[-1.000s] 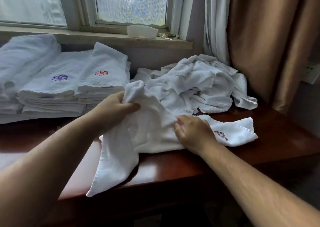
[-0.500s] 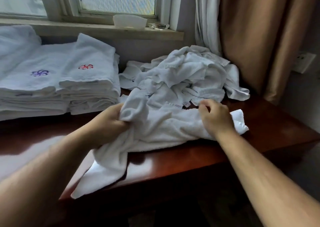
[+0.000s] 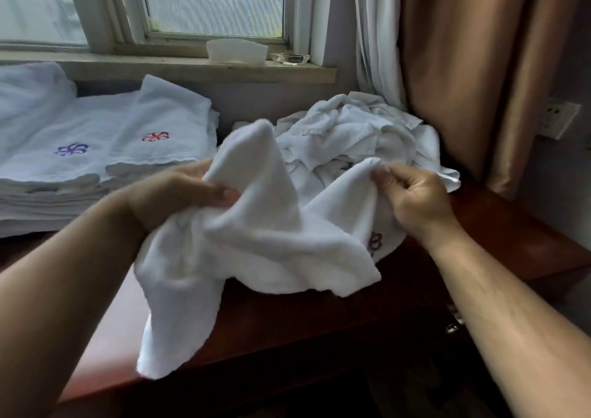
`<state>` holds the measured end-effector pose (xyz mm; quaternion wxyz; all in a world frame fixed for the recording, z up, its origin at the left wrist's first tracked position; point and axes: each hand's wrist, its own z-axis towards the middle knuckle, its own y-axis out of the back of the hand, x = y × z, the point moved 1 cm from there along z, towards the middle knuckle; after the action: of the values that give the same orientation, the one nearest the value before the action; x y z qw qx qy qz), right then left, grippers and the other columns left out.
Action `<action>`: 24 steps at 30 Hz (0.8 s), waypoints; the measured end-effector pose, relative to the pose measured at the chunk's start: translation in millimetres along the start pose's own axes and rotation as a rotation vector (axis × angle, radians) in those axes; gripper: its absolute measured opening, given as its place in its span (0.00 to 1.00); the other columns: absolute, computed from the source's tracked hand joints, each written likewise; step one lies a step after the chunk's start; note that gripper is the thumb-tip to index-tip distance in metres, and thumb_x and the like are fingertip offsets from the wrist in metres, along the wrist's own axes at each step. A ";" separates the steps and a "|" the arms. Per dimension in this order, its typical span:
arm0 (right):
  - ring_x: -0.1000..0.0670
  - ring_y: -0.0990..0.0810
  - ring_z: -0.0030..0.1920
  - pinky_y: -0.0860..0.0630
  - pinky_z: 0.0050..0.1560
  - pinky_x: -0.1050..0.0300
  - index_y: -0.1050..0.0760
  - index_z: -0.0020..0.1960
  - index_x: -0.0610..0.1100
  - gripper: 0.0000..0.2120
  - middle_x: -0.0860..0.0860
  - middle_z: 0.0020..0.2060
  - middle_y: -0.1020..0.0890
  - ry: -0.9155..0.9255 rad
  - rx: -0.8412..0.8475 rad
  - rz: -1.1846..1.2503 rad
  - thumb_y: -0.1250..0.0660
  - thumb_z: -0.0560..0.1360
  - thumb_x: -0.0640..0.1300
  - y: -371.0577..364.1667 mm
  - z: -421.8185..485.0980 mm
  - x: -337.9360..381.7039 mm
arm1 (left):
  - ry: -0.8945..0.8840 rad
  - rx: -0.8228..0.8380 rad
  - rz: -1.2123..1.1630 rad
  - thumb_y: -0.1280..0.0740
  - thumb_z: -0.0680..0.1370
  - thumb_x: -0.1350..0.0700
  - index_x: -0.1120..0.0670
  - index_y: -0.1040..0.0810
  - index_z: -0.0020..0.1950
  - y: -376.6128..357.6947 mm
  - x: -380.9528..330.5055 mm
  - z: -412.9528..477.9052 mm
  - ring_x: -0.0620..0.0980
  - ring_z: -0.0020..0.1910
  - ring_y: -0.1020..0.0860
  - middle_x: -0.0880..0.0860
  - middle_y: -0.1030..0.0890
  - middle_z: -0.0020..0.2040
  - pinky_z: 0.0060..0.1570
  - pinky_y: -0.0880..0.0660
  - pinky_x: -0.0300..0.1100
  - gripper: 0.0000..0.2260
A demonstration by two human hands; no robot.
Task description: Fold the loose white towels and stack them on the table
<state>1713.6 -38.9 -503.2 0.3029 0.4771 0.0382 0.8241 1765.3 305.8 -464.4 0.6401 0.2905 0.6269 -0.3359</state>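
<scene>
A loose white towel [image 3: 262,245] with a purple embroidered mark hangs between my hands above the dark red wooden table [image 3: 499,245]. My left hand [image 3: 179,197] grips a bunched part of it at the left. My right hand [image 3: 412,197] pinches an upper edge at the right. One end of the towel droops past the table's front edge. Behind it lies a heap of loose white towels [image 3: 358,133]. Folded white towels [image 3: 96,158] are stacked at the left, one with a purple mark, one with a red mark.
A window sill [image 3: 179,66] runs behind the table, with a white holder [image 3: 236,51] and a small clear object on it. White and tan curtains [image 3: 463,75] hang at the right. A wall socket [image 3: 558,120] sits at far right.
Both hands have lifted the towel off the table. My right hand moved up from pressing it to pinching an edge. The purple mark now hangs below my right hand.
</scene>
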 end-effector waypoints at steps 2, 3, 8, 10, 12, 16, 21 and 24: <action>0.66 0.22 0.36 0.29 0.39 0.71 0.15 0.45 0.49 0.12 0.61 0.32 0.18 0.036 -0.178 -0.110 0.33 0.81 0.52 -0.6 14.6 3.2 | 0.041 -0.104 0.136 0.18 0.64 0.55 0.50 0.15 0.57 6.9 -15.5 18.2 0.55 0.48 0.14 0.57 0.14 0.52 0.42 0.18 0.46 0.22; 0.63 0.24 0.34 0.31 0.36 0.70 0.17 0.43 0.47 0.13 0.60 0.30 0.21 0.008 -0.246 -0.171 0.35 0.82 0.49 -1.4 22.4 4.4 | 0.069 -0.198 0.288 0.20 0.68 0.56 0.50 0.15 0.57 10.5 -18.5 32.4 0.55 0.48 0.14 0.57 0.14 0.52 0.42 0.18 0.46 0.18; 0.41 0.22 0.48 0.29 0.46 0.54 0.23 0.43 0.39 0.14 0.40 0.42 0.20 -0.419 -0.166 -0.410 0.41 0.82 0.44 -2.7 43.2 -27.3 | 0.261 -0.662 1.477 0.27 0.76 0.48 0.51 0.29 0.72 3.3 -5.2 90.6 0.59 0.65 0.27 0.57 0.25 0.68 0.62 0.27 0.53 0.26; 0.42 0.24 0.47 0.32 0.45 0.56 0.29 0.36 0.44 0.14 0.41 0.40 0.21 -0.286 -0.190 -0.464 0.39 0.80 0.44 -3.6 34.7 -37.4 | 0.071 -0.664 1.478 0.28 0.76 0.45 0.48 0.30 0.72 -13.2 11.5 90.2 0.57 0.67 0.30 0.55 0.28 0.69 0.64 0.28 0.53 0.26; 0.48 0.26 0.38 0.33 0.37 0.62 0.34 0.33 0.46 0.18 0.49 0.32 0.24 -0.173 -0.256 -0.398 0.39 0.81 0.45 -0.5 27.4 -38.6 | -0.143 -0.498 1.361 0.30 0.75 0.41 0.43 0.27 0.66 -31.8 32.7 84.0 0.51 0.62 0.26 0.48 0.27 0.65 0.59 0.26 0.49 0.21; 0.50 0.17 0.40 0.21 0.43 0.58 0.23 0.42 0.47 0.13 0.50 0.36 0.16 -0.465 -0.097 0.233 0.39 0.83 0.47 6.3 31.9 -34.7 | 0.020 -0.164 1.421 0.28 0.72 0.35 0.38 0.42 0.78 -58.2 73.1 77.4 0.52 0.68 0.31 0.48 0.31 0.71 0.65 0.29 0.48 0.38; 0.43 0.14 0.53 0.18 0.53 0.47 0.18 0.55 0.40 0.18 0.42 0.50 0.13 -0.517 0.046 0.403 0.34 0.79 0.55 19.0 27.4 -33.4 | 0.064 -0.296 1.393 0.29 0.72 0.36 0.36 0.53 0.80 -53.3 87.3 84.9 0.57 0.65 0.27 0.51 0.31 0.69 0.59 0.27 0.47 0.44; 0.42 0.13 0.50 0.18 0.50 0.46 0.15 0.49 0.44 0.15 0.40 0.49 0.14 -0.545 0.240 0.237 0.31 0.78 0.55 21.5 15.8 -39.4 | -0.168 -0.222 1.488 0.28 0.69 0.35 0.33 0.60 0.79 -60.9 81.3 95.4 0.56 0.75 0.39 0.49 0.45 0.78 0.66 0.34 0.49 0.50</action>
<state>1730.7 -81.0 -517.1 0.1455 0.7139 -0.0034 0.6850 1773.9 187.8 -538.3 0.7690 0.5444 0.2448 0.2288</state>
